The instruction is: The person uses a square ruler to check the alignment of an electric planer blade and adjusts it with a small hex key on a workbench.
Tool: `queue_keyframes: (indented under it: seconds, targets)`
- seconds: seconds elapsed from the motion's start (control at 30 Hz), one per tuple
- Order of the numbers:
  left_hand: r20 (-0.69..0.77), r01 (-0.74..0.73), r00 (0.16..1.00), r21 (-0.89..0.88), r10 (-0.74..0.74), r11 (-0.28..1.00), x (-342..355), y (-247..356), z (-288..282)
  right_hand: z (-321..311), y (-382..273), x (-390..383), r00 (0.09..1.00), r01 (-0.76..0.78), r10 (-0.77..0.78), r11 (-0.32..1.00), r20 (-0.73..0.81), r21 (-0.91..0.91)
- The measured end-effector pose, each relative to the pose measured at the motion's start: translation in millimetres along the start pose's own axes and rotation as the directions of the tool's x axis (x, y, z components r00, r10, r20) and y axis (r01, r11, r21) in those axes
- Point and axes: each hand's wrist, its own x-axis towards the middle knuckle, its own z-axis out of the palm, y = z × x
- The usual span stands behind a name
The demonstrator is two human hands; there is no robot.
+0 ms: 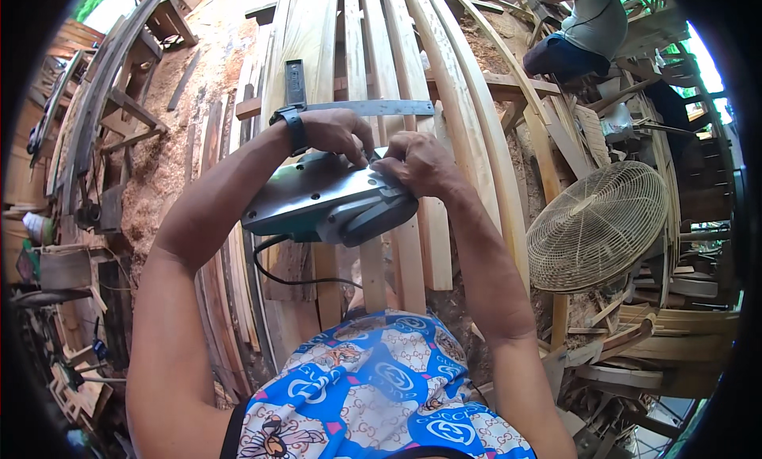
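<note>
An electric hand planer [305, 193] lies sole up in front of me, its shiny metal base facing me and its black cord hanging below. My left hand [337, 134], a dark watch at its wrist, reaches over the far edge with curled fingers at the cutter slot. From the other side, my right hand [421, 164] closes its fingers on the planer's edge by the same slot. The two hands nearly meet there. Whether a small part sits between the fingertips is hidden. Just beyond my hands, a try square [369, 107] rests across the boards.
Long pale boards [468, 102] run away from me over a wooden crosspiece [520, 84]. A round fan [599, 225] with a wire guard stands at right. Another person [583, 26] works at far right. Wooden trestles [131, 102] stand at left above shavings.
</note>
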Motion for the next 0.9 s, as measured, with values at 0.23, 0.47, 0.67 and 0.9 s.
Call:
queue_keyframes:
  seconds: [0.23,0.47,0.67,0.9]
  targets:
    - [-0.022,-0.027,0.999,0.059,0.028,0.998,-1.0,1.7,1.2,0.0,3.6,1.7,0.996,0.066,-0.069,0.996,-0.059,-0.059]
    - [-0.009,-0.034,0.999,0.063,0.035,0.997,0.9,-3.4,-1.9,0.4,-4.5,10.5,0.986,0.161,-0.133,0.924,0.103,-0.346]
    - [-0.034,-0.191,0.979,0.222,0.203,0.956,11.0,-25.1,-4.1,0.0,4.9,12.1,0.869,0.49,-0.439,0.702,0.227,-0.517]
    - [-0.026,-0.151,0.988,0.049,0.152,0.987,6.6,-25.0,-3.1,14.7,16.3,9.0,0.958,0.264,-0.285,0.925,-0.037,-0.273]
